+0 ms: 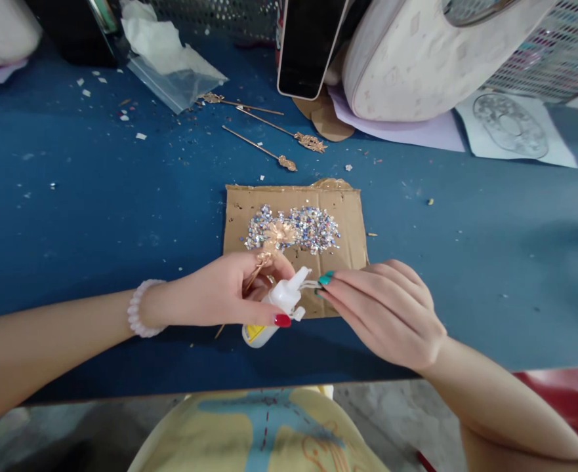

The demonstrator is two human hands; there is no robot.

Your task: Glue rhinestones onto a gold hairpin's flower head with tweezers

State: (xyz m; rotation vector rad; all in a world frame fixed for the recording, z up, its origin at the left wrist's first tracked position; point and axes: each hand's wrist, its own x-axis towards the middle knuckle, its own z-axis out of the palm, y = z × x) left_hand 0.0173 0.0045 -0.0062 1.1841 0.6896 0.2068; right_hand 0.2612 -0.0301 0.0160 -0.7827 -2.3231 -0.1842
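The left hand [220,295] grips a glue bottle [275,308] with a gold hairpin [258,267], the right hand [390,311] pinches its nozzle cap [302,275], seemingly uncapping, which needs a gentle, steady pull.

Left hand [220,295]: pale beaded bracelet [138,308] at wrist, red-polished thumbnail [283,320]. Right hand [387,314]: teal polish on fingers [326,279]. Forearms bare. Yellow garment [229,439] with blue patches, red dashed line, below near tabletop [96,216] edge.
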